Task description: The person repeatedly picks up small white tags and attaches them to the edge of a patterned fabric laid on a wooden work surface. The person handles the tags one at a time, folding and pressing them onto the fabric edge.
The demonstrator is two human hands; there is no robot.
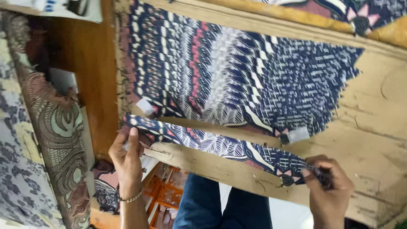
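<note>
The strip point(220, 146) I held was a long, narrow band of printed cloth, and I judged it light, limp and apt to sag or twist anywhere I did not support it, so the ends were the right places to take it. It lay along the near edge of the bench point(373, 123), pulled fairly straight between my two hands. Its print was dark blue with white leaf and line work, touches of red, and a small pink flower motif near the right end.

My left hand point(126, 159) pinched the strip's left end, thumb on top, the grip closed on the cloth at the bench's near left corner. My right hand point(328, 191) was closed on the right end, fingers curled tight, just in from the bench's near edge. Something dark seemed to sit in that fist too, but I could not tell what.

Just beyond the strip, farther onto the bench, lay the larger cloth point(237, 80) in the same print, flat, with a jagged right side. The bench top itself was worn, cracked and yellowish. Left of the bench hung a brown swirled fabric point(59, 127); below its near edge were my blue-trousered legs point(203, 199).
</note>
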